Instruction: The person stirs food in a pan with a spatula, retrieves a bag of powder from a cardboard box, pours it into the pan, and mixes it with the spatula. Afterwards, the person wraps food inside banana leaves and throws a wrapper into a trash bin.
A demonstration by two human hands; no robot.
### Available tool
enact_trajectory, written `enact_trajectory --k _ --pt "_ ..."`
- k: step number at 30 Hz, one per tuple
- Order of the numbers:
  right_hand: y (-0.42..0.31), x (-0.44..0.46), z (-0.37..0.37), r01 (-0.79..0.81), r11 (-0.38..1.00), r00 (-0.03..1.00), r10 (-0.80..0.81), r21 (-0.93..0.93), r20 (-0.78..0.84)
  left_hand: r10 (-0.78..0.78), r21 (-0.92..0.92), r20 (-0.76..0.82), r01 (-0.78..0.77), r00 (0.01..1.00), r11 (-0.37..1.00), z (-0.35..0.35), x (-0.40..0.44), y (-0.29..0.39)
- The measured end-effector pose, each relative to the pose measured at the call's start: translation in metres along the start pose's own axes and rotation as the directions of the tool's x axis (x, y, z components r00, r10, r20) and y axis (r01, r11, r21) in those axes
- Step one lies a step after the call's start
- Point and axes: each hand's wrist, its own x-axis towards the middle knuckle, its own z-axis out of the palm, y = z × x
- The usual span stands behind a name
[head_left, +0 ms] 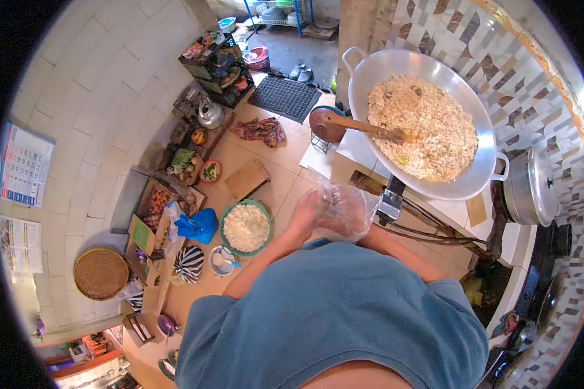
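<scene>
A clear plastic bag (360,206) is held in front of my body, near the stove edge. My left hand (307,211) is closed on its left side. Behind or inside the crinkled film is my right hand (345,211); its fingers are blurred by the plastic, and I cannot tell how they are bent. Beyond my hands, a large two-handled metal wok (486,142) holds a heap of pale, grainy or shredded food (428,129). A wooden paddle (360,125) rests in that food, its handle over the wok's left rim.
A green basin (268,241) of white food stands on the floor beside a small metal bowl (222,261). Nearby lie a wooden board (246,179), a cloth (259,131) and a blue bag (198,225). A lidded pot (527,185) stands right of the wok; hoses (428,236) run below.
</scene>
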Motion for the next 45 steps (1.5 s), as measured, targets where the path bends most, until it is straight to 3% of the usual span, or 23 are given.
enact_trajectory --k 4,7,10,13,16,18,21,24,27,28,31,32,35,36,37,38,39,41,42,45 --pt "0.026 -0.021 0.022 0.009 0.972 1.0 -0.002 -0.236 0.031 -0.092 -0.105 0.082 0.1 0.992 0.989 -0.02 0.006 -0.031" --pt "0.01 -0.027 0.012 0.003 0.945 0.986 0.053 -0.328 0.159 -0.281 -0.255 0.057 0.286 0.958 0.924 -0.012 -0.015 -0.033" --pt "-0.013 -0.027 0.003 0.021 0.935 0.959 0.081 -0.354 0.27 -0.393 -0.222 0.028 0.389 0.919 0.894 -0.025 -0.011 -0.051" --pt "-0.027 -0.029 0.001 0.037 0.919 0.935 0.108 -0.393 0.338 -0.293 -0.247 0.103 0.31 0.951 0.918 0.011 -0.058 0.001" --pt "-0.036 -0.027 -0.009 0.02 0.907 0.911 0.156 -0.42 0.381 -0.351 -0.259 0.228 0.404 0.908 0.877 -0.018 -0.024 -0.04" --pt "-0.033 -0.024 -0.017 -0.036 0.941 0.91 0.17 -0.337 0.378 -0.226 -0.312 0.22 0.288 0.949 0.906 -0.033 -0.003 -0.058" --pt "-0.018 -0.026 -0.019 -0.145 0.988 0.94 0.123 0.046 0.317 -0.141 -0.417 0.18 0.205 0.974 0.885 -0.036 0.003 -0.035" --pt "0.011 -0.043 -0.007 -0.077 0.983 0.997 0.075 0.167 0.017 -0.159 -0.452 0.12 0.197 0.98 0.87 -0.034 0.003 -0.015" --pt "0.021 -0.045 -0.024 -0.5 0.745 0.863 0.473 0.441 0.179 -0.191 -0.476 0.112 0.222 0.975 0.851 -0.039 0.014 -0.011" --pt "0.054 -0.053 -0.022 -0.419 0.783 0.897 0.434 0.459 0.078 -0.206 -0.486 0.12 0.239 0.971 0.841 -0.041 0.018 -0.011" --pt "0.022 -0.039 -0.063 -0.545 0.367 0.731 0.647 0.754 0.214 -0.214 -0.576 0.225 0.307 0.95 0.757 -0.035 0.017 0.001" --pt "0.017 -0.037 -0.072 -0.563 0.364 0.713 0.669 0.742 0.212 -0.228 -0.583 0.223 0.317 0.948 0.748 -0.034 0.02 0.001" --pt "0.034 -0.04 -0.073 -0.428 0.661 0.86 0.507 0.616 0.052 -0.261 -0.587 0.226 0.345 0.938 0.732 -0.028 0.026 -0.001" --pt "0.034 -0.042 -0.073 -0.326 0.887 0.93 0.363 0.328 -0.057 -0.271 -0.577 0.234 0.358 0.934 0.734 -0.024 0.027 0.001" --pt "0.034 -0.041 -0.072 -0.143 0.987 0.981 0.152 0.076 -0.118 -0.283 -0.566 0.241 0.371 0.928 0.736 -0.019 0.028 0.002" --pt "0.035 -0.039 -0.07 0.045 0.981 0.991 -0.069 -0.19 -0.119 -0.325 -0.504 0.282 0.428 0.903 0.75 -0.016 0.028 0.003" --pt "0.032 -0.037 -0.068 0.222 0.87 0.96 -0.274 -0.44 -0.057 -0.369 -0.439 0.318 0.481 0.873 0.759 -0.013 0.028 0.003" --pt "0.014 -0.031 -0.06 0.06 0.998 0.997 -0.06 0.017 -0.041 -0.367 -0.299 0.382 0.489 0.848 0.819 -0.001 0.02 0.004" --pt "0.008 -0.028 -0.059 -0.032 0.967 0.999 0.031 0.253 0.008 -0.32 -0.229 0.413 0.438 0.852 0.87 0.007 0.012 0.005" --pt "0.026 -0.029 -0.048 0.333 0.923 0.941 -0.338 -0.191 0.005 -0.244 -0.183 0.428 0.348 0.87 0.919 0.006 0.011 -0.008"
